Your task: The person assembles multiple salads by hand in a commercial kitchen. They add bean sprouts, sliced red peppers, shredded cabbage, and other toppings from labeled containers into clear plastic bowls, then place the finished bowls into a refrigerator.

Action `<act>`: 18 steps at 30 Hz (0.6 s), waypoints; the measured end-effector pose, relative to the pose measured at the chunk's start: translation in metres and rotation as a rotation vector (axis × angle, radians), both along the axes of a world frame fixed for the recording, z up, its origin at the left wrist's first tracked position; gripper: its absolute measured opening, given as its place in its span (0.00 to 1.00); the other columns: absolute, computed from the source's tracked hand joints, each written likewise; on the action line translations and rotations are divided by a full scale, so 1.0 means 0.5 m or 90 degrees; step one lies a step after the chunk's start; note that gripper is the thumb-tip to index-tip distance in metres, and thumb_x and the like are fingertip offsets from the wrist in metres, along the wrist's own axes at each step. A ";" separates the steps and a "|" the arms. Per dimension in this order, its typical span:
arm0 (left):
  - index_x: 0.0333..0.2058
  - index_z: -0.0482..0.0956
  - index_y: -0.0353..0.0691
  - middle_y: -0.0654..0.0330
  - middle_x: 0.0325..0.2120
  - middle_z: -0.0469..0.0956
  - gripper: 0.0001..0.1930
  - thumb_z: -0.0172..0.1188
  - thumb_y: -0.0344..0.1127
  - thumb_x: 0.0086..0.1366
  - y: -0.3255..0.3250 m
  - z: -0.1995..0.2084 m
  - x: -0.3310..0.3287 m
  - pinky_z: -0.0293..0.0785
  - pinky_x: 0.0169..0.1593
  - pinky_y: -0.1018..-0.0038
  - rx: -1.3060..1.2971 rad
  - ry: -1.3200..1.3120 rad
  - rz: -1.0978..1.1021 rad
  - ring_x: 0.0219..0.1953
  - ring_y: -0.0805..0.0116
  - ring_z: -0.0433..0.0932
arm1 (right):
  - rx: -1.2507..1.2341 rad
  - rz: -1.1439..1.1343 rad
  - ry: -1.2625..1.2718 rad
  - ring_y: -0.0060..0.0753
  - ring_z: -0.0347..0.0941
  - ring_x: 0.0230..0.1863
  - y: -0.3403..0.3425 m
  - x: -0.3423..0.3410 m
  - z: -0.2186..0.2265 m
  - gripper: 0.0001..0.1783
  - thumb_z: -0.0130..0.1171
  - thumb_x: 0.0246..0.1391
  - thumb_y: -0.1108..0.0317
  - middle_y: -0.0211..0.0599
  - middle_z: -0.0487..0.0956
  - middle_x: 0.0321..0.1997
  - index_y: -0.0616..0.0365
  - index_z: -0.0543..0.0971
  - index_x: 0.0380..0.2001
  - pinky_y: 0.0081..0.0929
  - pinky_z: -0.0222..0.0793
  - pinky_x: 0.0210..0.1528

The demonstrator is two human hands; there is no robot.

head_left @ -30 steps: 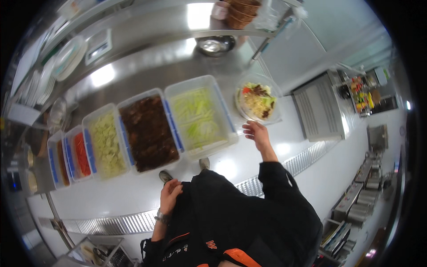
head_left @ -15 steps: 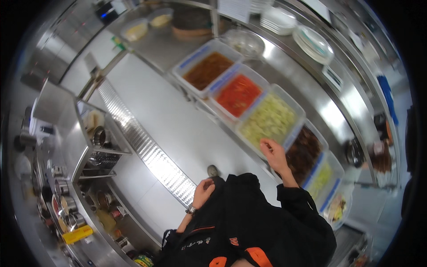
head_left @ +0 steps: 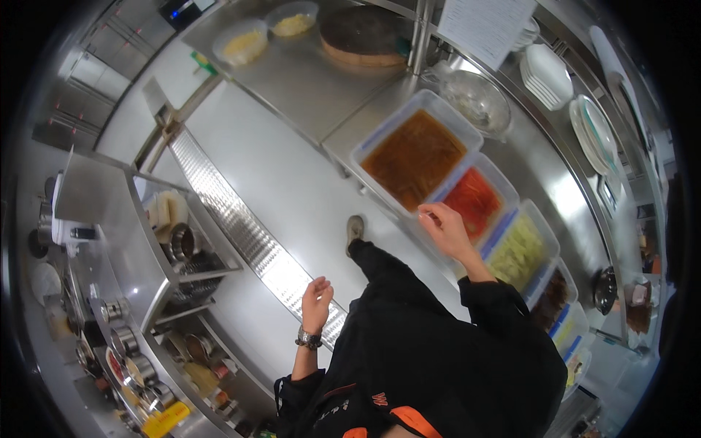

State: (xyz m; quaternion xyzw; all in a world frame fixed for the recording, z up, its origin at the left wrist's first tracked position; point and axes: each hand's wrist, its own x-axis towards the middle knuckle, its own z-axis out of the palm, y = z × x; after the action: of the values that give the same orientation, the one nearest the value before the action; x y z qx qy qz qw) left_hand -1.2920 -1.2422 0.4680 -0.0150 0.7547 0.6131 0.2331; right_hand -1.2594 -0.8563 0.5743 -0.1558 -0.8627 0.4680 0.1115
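The right hand [head_left: 445,228] sits right of the frame's centre, fingers loosely curled and spread, resting at the near rim where the tub of brown-orange sauce [head_left: 413,157] meets the tub of red shredded filling [head_left: 473,203]; whether it pinches anything between its fingertips cannot be told. The left hand [head_left: 317,296] hangs free below centre, over the pale floor beside a ribbed metal strip [head_left: 248,237], fingers half curled and holding nothing, a watch [head_left: 309,339] on its wrist. The tubs run in a row toward the lower right of the frame along a steel counter [head_left: 562,197]: after the red one comes a tub of pale yellow shreds [head_left: 520,252], then a tub of dark brown pieces [head_left: 553,298]. Above the sauce tub stands a metal mixing bowl [head_left: 478,98], and white plates [head_left: 548,73] are stacked at upper right. A round wooden board [head_left: 361,33] lies at top centre. A shoe [head_left: 355,228] shows just left of the right forearm
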 end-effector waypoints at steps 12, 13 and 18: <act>0.60 0.70 0.31 0.47 0.51 0.78 0.26 0.64 0.35 0.66 0.046 0.062 -0.775 0.81 0.47 0.69 -0.066 0.042 0.011 0.49 0.62 0.80 | -0.126 -0.043 0.027 0.37 0.79 0.39 0.031 -0.483 0.004 0.14 0.62 0.63 0.66 0.43 0.81 0.40 0.63 0.81 0.47 0.30 0.77 0.42; 0.61 0.70 0.31 0.47 0.52 0.77 0.28 0.65 0.36 0.65 0.061 0.058 -0.849 0.81 0.46 0.69 -0.066 0.054 0.008 0.47 0.62 0.80 | -0.120 -0.069 0.020 0.36 0.79 0.38 0.031 -0.497 0.003 0.14 0.62 0.63 0.66 0.43 0.81 0.40 0.63 0.81 0.48 0.29 0.76 0.42; 0.65 0.62 0.32 0.48 0.50 0.76 0.35 0.66 0.35 0.64 0.172 0.021 -1.333 0.82 0.46 0.64 -0.098 -0.004 0.040 0.49 0.60 0.78 | -0.078 -0.215 -0.072 0.33 0.79 0.40 0.041 -0.534 -0.006 0.14 0.62 0.62 0.67 0.42 0.82 0.40 0.64 0.81 0.47 0.28 0.75 0.44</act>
State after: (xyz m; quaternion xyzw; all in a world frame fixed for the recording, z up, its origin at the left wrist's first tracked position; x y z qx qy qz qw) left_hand -1.9585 -1.1563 0.4784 -0.0585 0.7982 0.5600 0.2139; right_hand -1.5264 -0.8356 0.5712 -0.3308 -0.7990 0.4848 0.1304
